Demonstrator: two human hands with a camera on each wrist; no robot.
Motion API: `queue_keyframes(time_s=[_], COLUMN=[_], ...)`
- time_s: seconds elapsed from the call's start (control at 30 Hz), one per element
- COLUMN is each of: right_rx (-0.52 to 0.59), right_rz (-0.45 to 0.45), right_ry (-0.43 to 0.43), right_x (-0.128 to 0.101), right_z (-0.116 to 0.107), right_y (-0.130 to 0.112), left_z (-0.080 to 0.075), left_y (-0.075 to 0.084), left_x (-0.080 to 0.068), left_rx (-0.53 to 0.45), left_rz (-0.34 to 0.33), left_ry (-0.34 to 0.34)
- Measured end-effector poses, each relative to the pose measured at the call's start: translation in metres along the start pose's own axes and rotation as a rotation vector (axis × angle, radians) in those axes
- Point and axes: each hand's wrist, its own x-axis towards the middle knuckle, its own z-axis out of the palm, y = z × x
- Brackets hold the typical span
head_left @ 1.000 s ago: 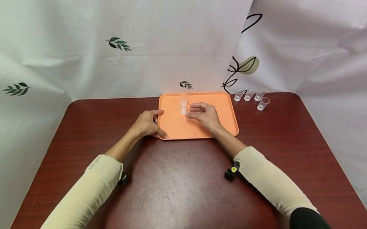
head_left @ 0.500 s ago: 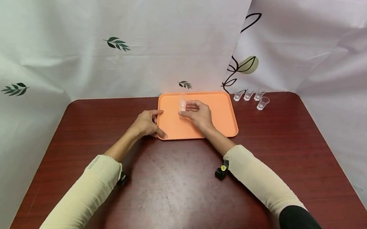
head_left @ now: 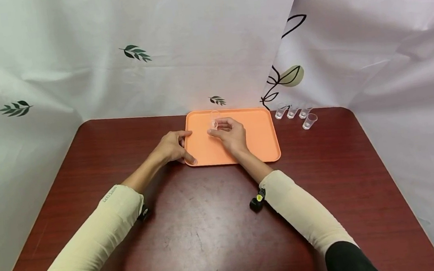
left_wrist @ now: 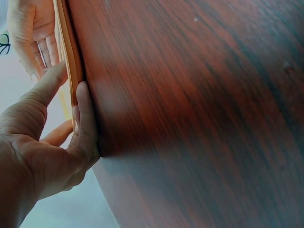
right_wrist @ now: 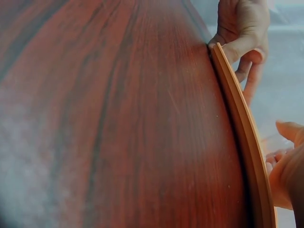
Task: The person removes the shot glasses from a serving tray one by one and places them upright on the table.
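Note:
An orange tray (head_left: pixel 257 140) lies at the far middle of a dark red wooden table (head_left: pixel 211 233). My left hand (head_left: pixel 181 147) grips the tray's left rim near its front corner, thumb on top and fingers along the edge. The left wrist view shows that hand (left_wrist: pixel 61 137) on the rim (left_wrist: pixel 70 52) too. My right hand (head_left: pixel 219 130) is over the tray and pinches a small clear plastic cup (head_left: pixel 213 123) at its fingertips. I cannot tell whether the cup touches the tray. A second clear cup (head_left: pixel 215 114) seems to stand just behind it.
Several small clear cups (head_left: pixel 310 121) stand on the table just right of the tray, near the back edge. White cloth with leaf prints (head_left: pixel 134 52) hangs behind and at both sides. The right wrist view shows the tray's rim (right_wrist: pixel 242 133) and my left hand (right_wrist: pixel 242 28).
My right hand has moved left and a little farther back over the tray, taking the clear cup with it. My left hand has stayed on the tray's rim.

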Motion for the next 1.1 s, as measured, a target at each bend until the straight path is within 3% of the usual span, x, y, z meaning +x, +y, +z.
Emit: queue_keyframes(time_s=[0.57, 0.93, 0.97, 1.1], right_rx=[0.027, 0.1, 0.106, 0.126], right_rz=[0.015, 0.028, 0.027, 0.029], right_ry=[-0.029, -0.023, -0.022, -0.017], right_x=[-0.009, -0.017, -0.018, -0.02], right_z=[-0.012, -0.027, -0.028, -0.033], right_y=[-0.003, -0.002, -0.001, 0.0], left_z=[0.0, 0.0, -0.001, 0.0], left_y=[-0.001, -0.007, -0.015, -0.013], left_x=[0.0, 0.004, 0.01, 0.006], left_rx=[0.009, -0.018, -0.036, -0.024], left_rz=[0.0, 0.041, 0.065, 0.065], left_ry=[0.01, -0.005, -0.016, -0.009])
